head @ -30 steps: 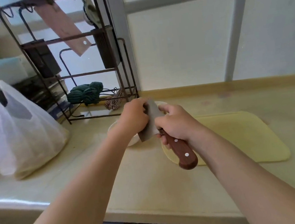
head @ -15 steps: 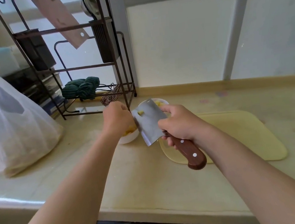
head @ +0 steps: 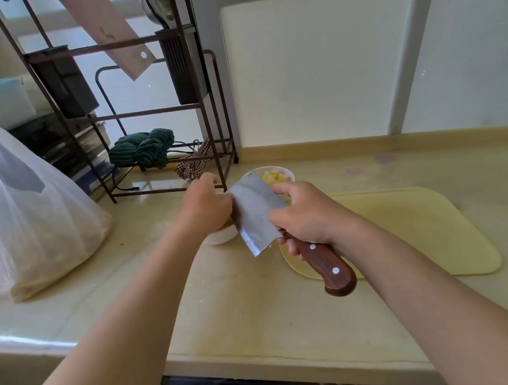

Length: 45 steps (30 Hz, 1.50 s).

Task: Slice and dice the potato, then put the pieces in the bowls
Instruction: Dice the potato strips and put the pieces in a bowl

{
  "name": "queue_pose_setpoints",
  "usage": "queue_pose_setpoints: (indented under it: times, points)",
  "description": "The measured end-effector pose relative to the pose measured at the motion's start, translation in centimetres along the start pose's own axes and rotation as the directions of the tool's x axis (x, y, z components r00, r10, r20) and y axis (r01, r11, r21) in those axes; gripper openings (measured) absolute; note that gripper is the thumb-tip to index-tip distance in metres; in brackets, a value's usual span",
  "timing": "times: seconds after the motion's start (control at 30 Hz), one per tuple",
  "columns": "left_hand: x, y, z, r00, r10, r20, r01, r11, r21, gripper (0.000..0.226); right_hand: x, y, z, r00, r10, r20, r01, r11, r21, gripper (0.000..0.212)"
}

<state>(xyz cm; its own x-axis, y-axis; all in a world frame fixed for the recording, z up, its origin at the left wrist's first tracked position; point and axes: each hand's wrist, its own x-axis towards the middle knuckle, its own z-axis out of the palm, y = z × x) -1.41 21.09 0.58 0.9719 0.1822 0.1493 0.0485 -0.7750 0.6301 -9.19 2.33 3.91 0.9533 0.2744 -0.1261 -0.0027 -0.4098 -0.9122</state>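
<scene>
far bowl (head: 285, 172) holds potato pieces (head: 273, 177); near bowl (head: 219, 237) mostly hidden.

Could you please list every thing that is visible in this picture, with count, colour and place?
bowl: two, white, behind the cleaver; the nearer mostly hidden
potato pieces: many, yellow, in the far bowl
cleaver: one, steel blade, brown handle, above the bowls
cutting board: one, pale yellow, right on the counter
plastic bag: one, white, left
rack: one, dark metal, back left
cloth: one, green, on the rack's bottom shelf
left hand: at the blade's flat
right hand: gripping the handle
</scene>
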Motion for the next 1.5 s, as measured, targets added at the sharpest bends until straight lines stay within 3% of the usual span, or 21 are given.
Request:
queue_pose_setpoints:
  times: [0.13,0.33,0.47,0.6,0.77,0.9,1.03,1.5]
  points:
    - [0.2,-0.7,-0.5,0.999,-0.024,0.031,0.023,0.998,0.051,0.056,-0.2,0.2,-0.6,1.0,0.02,-0.01,-0.02,1.0,0.018,0.045]
    - [0.2,-0.1,-0.6,1.0,-0.016,-0.017,0.016,1.0,-0.007,0.05,-0.7,0.8,-1.9,0.998,0.043,-0.044,-0.042,0.999,0.017,0.049]
    - [-0.9,2.5,-0.3,0.988,0.132,-0.085,-0.133,0.991,-0.012,0.04,-1.4,2.1,-4.2,0.992,0.042,-0.116,-0.039,0.999,0.026,0.057]
    - [-2.8,6.1,1.5,0.949,0.307,-0.068,-0.31,0.949,-0.057,0.03,-3.2,4.4,-8.3,0.966,0.068,-0.25,-0.056,0.997,0.057,0.065]
    - [-4.7,9.6,5.7,0.885,0.448,0.128,-0.452,0.892,0.007,0.033,-5.5,8.0,-12.3,0.918,0.139,-0.372,-0.112,0.989,0.092,0.06]
    - [-5.1,11.0,8.7,0.841,0.393,0.371,-0.495,0.836,0.235,0.047,-6.1,10.3,-13.2,0.91,0.176,-0.376,-0.146,0.983,0.107,0.057]
    - [-4.9,11.6,10.5,0.853,0.259,0.453,-0.45,0.804,0.388,0.05,-6.1,11.5,-13.7,0.916,0.174,-0.361,-0.137,0.983,0.125,0.058]
    - [-4.1,13.0,11.5,0.922,0.108,0.371,-0.278,0.852,0.444,0.039,-5.5,13.9,-14.7,0.924,0.177,-0.338,-0.119,0.975,0.185,0.058]
